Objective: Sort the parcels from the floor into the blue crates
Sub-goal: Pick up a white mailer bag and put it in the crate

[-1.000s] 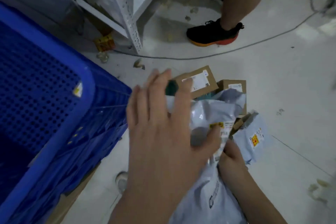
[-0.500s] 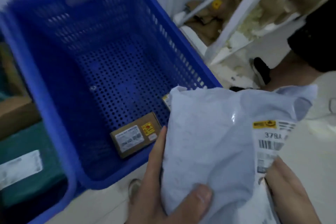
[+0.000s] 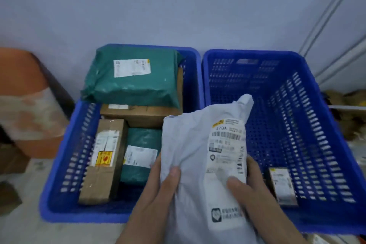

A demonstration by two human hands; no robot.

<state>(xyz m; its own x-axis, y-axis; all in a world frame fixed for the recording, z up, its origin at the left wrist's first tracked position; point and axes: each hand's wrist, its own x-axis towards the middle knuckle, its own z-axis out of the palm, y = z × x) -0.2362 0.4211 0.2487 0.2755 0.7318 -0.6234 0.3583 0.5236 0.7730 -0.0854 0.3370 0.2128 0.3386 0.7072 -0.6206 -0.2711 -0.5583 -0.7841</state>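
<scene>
I hold a grey plastic mailer bag [image 3: 188,144] with a white barcode label upright in front of two blue crates. My left hand [image 3: 158,198] grips its left edge with the thumb on the front. My right hand [image 3: 251,190] grips its right side, thumb pressed on the label. The left blue crate [image 3: 59,164] holds a large green bag [image 3: 134,85], brown boxes [image 3: 105,158] and a smaller green bag [image 3: 138,156]. In the right blue crate [image 3: 320,125] lies one small brown box [image 3: 282,184] near its front.
An orange and white drum [image 3: 25,105] stands at the left against the grey wall. Cardboard scraps [image 3: 10,194] lie on the floor at the lower left. White shelf uprights [image 3: 336,45] and brown clutter [image 3: 348,105] sit at the right.
I picked the grey bag up from the floor pile with both hands. My view swung from the floor up to the two crates, and the bag is now upright before them.
</scene>
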